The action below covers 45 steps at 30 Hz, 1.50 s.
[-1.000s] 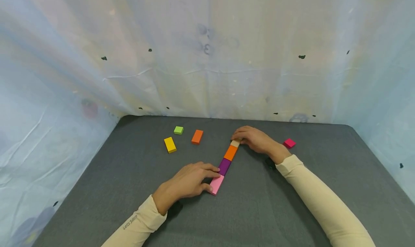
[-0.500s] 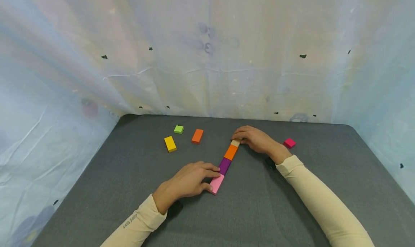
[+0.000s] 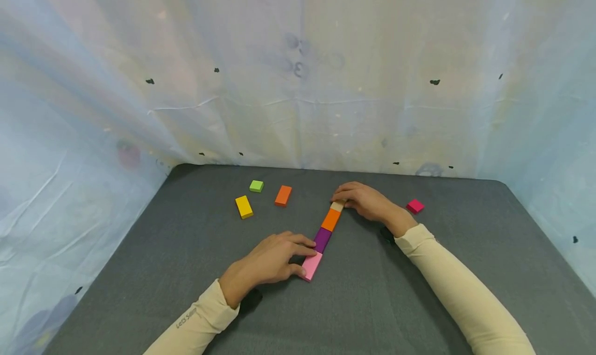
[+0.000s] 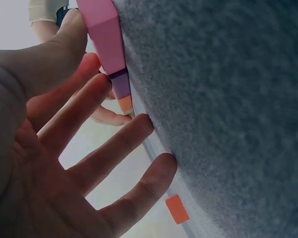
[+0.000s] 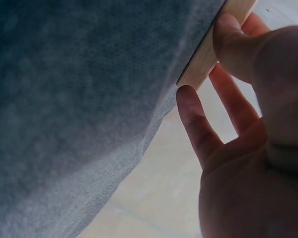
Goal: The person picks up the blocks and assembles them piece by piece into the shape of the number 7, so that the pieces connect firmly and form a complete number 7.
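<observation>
A slanting row of blocks lies on the grey cloth: pink [image 3: 312, 266] nearest, then purple [image 3: 322, 239], orange [image 3: 330, 220] and a pale wooden block [image 3: 337, 206] at the far end. My left hand [image 3: 274, 259] lies along the row's left side. Its thumb touches the pink block [image 4: 104, 37], and its extended fingertips meet the row around the pink-purple joint. At the far end, my right hand [image 3: 365, 202] pinches the wooden block [image 5: 201, 62] between thumb and fingers. One right fingertip meets the block's end in the right wrist view.
Left of the row lie a yellow block [image 3: 244, 207], a green block [image 3: 256, 186] and a separate orange block [image 3: 283, 195]. A red block [image 3: 415, 206] sits beyond my right wrist. Pale curtain [image 3: 298, 86] hangs behind the table [image 3: 382, 303].
</observation>
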Each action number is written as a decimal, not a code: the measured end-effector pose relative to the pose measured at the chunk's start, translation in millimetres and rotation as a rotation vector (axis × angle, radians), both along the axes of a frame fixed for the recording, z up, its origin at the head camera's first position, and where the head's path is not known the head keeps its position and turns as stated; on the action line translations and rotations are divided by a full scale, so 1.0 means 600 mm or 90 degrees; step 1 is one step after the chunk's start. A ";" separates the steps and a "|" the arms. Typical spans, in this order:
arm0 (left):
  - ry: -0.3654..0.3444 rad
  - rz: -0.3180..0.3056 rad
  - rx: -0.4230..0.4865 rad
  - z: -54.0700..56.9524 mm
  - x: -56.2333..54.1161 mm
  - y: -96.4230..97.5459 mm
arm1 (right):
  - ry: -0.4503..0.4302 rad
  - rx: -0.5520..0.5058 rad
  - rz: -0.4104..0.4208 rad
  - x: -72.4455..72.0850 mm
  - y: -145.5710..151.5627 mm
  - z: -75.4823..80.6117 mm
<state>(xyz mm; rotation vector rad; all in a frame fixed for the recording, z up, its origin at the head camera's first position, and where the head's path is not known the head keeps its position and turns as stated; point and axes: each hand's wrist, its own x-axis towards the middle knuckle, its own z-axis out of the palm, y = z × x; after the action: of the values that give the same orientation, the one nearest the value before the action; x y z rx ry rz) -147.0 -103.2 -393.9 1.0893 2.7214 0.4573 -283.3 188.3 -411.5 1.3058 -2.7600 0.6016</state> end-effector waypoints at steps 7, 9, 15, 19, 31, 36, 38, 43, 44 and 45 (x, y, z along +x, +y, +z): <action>0.006 0.005 -0.003 -0.004 0.001 0.000 | 0.006 0.003 0.002 0.002 -0.002 0.000; 0.004 0.004 -0.004 -0.004 0.001 -0.001 | 0.007 0.003 0.002 0.003 -0.002 0.001; -0.007 -0.002 -0.010 0.000 -0.003 -0.003 | 0.014 -0.001 0.001 0.005 -0.003 0.004; -0.015 -0.005 -0.007 0.003 -0.005 -0.006 | 0.013 -0.001 0.003 0.004 -0.003 0.002; -0.009 -0.011 -0.003 0.000 -0.007 -0.007 | 0.056 0.039 -0.027 0.007 -0.002 0.002; -0.013 -0.008 -0.007 0.000 -0.007 -0.004 | 0.074 0.043 -0.027 0.008 0.001 0.002; -0.015 -0.007 -0.009 -0.001 -0.008 -0.004 | 0.075 0.039 -0.025 0.008 0.002 0.002; -0.017 -0.005 -0.008 0.001 -0.007 -0.005 | 0.074 0.031 -0.016 0.008 0.001 0.002; -0.015 -0.005 -0.007 0.002 -0.006 -0.006 | 0.073 0.031 -0.013 0.008 0.001 0.002; -0.014 -0.004 -0.006 0.002 -0.006 -0.006 | 0.072 0.029 -0.010 0.007 0.000 0.002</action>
<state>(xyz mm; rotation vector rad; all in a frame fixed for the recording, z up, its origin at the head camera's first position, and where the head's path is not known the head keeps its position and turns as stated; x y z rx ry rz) -150.6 -106.7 -392.5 1.0836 2.6974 0.4517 -279.0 188.4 -410.3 1.2823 -2.7060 0.4516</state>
